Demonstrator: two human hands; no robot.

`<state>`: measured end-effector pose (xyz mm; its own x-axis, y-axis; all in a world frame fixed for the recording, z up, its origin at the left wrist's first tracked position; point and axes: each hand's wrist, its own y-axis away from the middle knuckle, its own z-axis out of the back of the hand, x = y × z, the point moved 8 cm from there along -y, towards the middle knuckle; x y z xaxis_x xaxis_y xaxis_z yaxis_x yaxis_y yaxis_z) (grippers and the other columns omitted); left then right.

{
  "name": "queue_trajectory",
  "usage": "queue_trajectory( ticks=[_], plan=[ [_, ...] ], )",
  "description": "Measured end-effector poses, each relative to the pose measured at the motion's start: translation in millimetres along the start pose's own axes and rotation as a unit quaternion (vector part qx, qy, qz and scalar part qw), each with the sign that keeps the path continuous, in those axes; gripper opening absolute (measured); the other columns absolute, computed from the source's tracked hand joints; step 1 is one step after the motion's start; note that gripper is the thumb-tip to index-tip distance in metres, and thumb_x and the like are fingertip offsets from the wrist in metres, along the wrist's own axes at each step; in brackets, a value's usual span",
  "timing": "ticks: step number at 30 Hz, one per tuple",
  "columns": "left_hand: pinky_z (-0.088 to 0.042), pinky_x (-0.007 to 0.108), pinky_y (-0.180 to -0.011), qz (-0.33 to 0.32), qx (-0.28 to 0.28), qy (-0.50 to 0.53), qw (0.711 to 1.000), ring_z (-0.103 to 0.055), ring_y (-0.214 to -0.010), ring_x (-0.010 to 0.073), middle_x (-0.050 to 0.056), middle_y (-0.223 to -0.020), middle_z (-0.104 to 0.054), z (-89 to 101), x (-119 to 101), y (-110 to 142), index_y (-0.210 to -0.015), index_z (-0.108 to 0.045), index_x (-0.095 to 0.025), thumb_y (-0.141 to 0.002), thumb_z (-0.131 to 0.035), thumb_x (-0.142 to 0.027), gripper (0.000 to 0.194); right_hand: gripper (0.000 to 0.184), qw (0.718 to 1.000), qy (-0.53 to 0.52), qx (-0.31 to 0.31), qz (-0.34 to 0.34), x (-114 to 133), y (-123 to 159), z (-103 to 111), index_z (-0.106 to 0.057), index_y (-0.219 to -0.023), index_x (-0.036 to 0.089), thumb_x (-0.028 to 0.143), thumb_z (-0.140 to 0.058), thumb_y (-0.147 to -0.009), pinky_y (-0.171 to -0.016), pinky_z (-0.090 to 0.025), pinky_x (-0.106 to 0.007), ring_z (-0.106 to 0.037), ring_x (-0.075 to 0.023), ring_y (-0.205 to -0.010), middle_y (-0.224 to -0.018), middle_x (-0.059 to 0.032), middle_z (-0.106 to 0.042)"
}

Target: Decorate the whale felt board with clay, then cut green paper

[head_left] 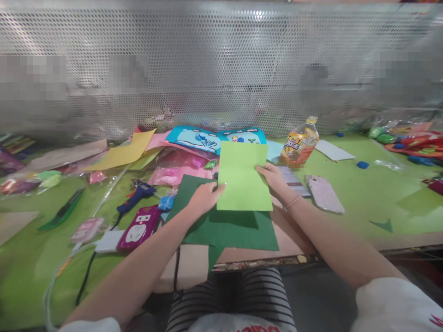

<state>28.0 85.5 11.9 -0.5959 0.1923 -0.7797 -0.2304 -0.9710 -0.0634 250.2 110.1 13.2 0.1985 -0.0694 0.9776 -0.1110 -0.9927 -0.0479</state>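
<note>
A light green sheet of paper (244, 180) is held up in front of me by its two sides. My left hand (206, 198) pinches its lower left edge, the thumb lying on the front. On the other side my right hand (272, 177) grips the right edge, also with its thumb in front; the fingers behind the sheet are hidden. Below it lies a dark green sheet (228, 235) on the table, partly covered by my left forearm. Behind the held sheet stands a blue piece with cartoon pictures (197, 138), its middle partly hidden.
A blue glue gun (136, 196), a purple power strip (140, 228) and a green cutter knife (65, 212) lie to the left. Toward the right are an orange drink bottle (300, 143), a phone (294, 180) and a pale phone case (326, 194). A perforated metal screen (221, 69) closes off the back.
</note>
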Motion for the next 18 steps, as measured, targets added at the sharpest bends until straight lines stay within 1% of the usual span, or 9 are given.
queue_trajectory(
  ticks=[2, 3, 6, 8, 10, 12, 14, 16, 18],
  plan=[
    [-0.025, 0.026, -0.048, -0.047, -0.046, -0.026, 0.998, -0.042, -0.044, 0.0124, -0.003, -0.046, -0.039, 9.0, -7.6, 0.3, -0.053, -0.034, -0.021, -0.087, -0.047, -0.045, 0.043, 0.019, 0.999, -0.001, 0.038, -0.026, -3.5, 3.1, -7.1, -0.067, -0.069, 0.02, 0.033, -0.077, -0.06, -0.05, -0.049, -0.028, -0.06, -0.0152, -0.051, -0.064, -0.0021, -0.071],
    [-0.024, 0.026, -0.05, -0.056, -0.069, -0.02, 0.996, -0.041, -0.046, 0.0126, -0.003, -0.047, -0.038, 13.8, -9.5, 0.3, -0.053, -0.033, -0.021, -0.087, -0.046, -0.043, 0.043, 0.019, 0.997, 0.002, 0.06, -0.042, -6.2, 4.9, -11.1, -0.067, -0.069, 0.019, 0.033, -0.077, -0.06, -0.051, -0.05, -0.027, -0.06, -0.0152, -0.051, -0.065, -0.0024, -0.071],
    [-0.025, 0.025, -0.054, -0.044, -0.131, 0.036, 0.99, -0.038, -0.052, 0.0124, -0.004, -0.051, -0.036, 27.8, -7.9, -0.7, -0.057, -0.036, -0.02, -0.089, -0.044, -0.038, 0.037, 0.018, 0.987, 0.026, 0.13, -0.089, -16.4, 10.8, -22.5, -0.068, -0.07, 0.018, 0.031, -0.077, -0.061, -0.053, -0.052, -0.028, -0.062, -0.0155, -0.052, -0.064, -0.0032, -0.071],
    [-0.025, 0.025, -0.056, -0.029, -0.152, 0.08, 0.985, -0.037, -0.055, 0.0122, -0.005, -0.053, -0.035, 33.3, -4.5, -1.8, -0.06, -0.042, -0.019, -0.089, -0.043, -0.038, 0.035, 0.018, 0.978, 0.032, 0.169, -0.115, -22.8, 14.4, -28.7, -0.068, -0.071, 0.017, 0.029, -0.077, -0.061, -0.056, -0.054, -0.028, -0.064, -0.016, -0.054, -0.066, -0.0043, -0.072],
    [-0.028, 0.025, -0.057, -0.022, -0.157, 0.128, 0.979, -0.04, -0.057, 0.0128, -0.004, -0.054, -0.038, 35.0, -1.1, -2.7, -0.062, -0.047, -0.018, -0.088, -0.047, -0.041, 0.035, 0.019, 0.973, 0.02, 0.192, -0.128, -25.9, 16.5, -32.9, -0.069, -0.073, 0.015, 0.026, -0.078, -0.061, -0.061, -0.055, -0.028, -0.066, -0.0159, -0.057, -0.07, -0.0054, -0.073],
    [-0.033, 0.025, -0.059, -0.019, -0.153, 0.183, 0.971, -0.046, -0.06, 0.0147, -0.003, -0.055, -0.044, 33.5, 2.7, -3.5, -0.062, -0.051, -0.017, -0.085, -0.052, -0.044, 0.035, 0.02, 0.972, 0.009, 0.194, -0.133, -26.8, 16.7, -34.0, -0.069, -0.076, 0.015, 0.024, -0.078, -0.061, -0.062, -0.056, -0.027, -0.066, -0.0155, -0.059, -0.073, -0.0057, -0.074],
    [-0.037, 0.026, -0.061, -0.019, -0.144, 0.236, 0.961, -0.051, -0.063, 0.0166, -0.002, -0.056, -0.049, 29.9, 6.1, -4.4, -0.061, -0.053, -0.017, -0.081, -0.057, -0.047, 0.036, 0.019, 0.973, 0.006, 0.185, -0.136, -27.1, 16.4, -33.2, -0.069, -0.075, 0.015, 0.023, -0.078, -0.061, -0.062, -0.056, -0.026, -0.067, -0.0154, -0.059, -0.072, -0.0056, -0.074],
    [-0.04, 0.027, -0.062, -0.023, -0.135, 0.283, 0.949, -0.053, -0.063, 0.0172, -0.001, -0.058, -0.053, 26.2, 9.1, -6.0, -0.063, -0.056, -0.017, -0.079, -0.058, -0.049, 0.037, 0.018, 0.974, 0.011, 0.178, -0.138, -27.3, 16.6, -32.2, -0.069, -0.074, 0.015, 0.023, -0.077, -0.061, -0.06, -0.055, -0.026, -0.067, -0.0156, -0.059, -0.069, -0.0054, -0.073],
    [-0.042, 0.027, -0.062, -0.024, -0.138, 0.317, 0.938, -0.054, -0.062, 0.0169, 0.0, -0.059, -0.055, 25.0, 12.2, -7.7, -0.065, -0.058, -0.016, -0.079, -0.058, -0.051, 0.038, 0.018, 0.971, 0.024, 0.189, -0.142, -28.2, 18.3, -33.5, -0.069, -0.074, 0.015, 0.025, -0.077, -0.061, -0.058, -0.055, -0.025, -0.067, -0.0157, -0.058, -0.068, -0.0052, -0.073]
  ],
)
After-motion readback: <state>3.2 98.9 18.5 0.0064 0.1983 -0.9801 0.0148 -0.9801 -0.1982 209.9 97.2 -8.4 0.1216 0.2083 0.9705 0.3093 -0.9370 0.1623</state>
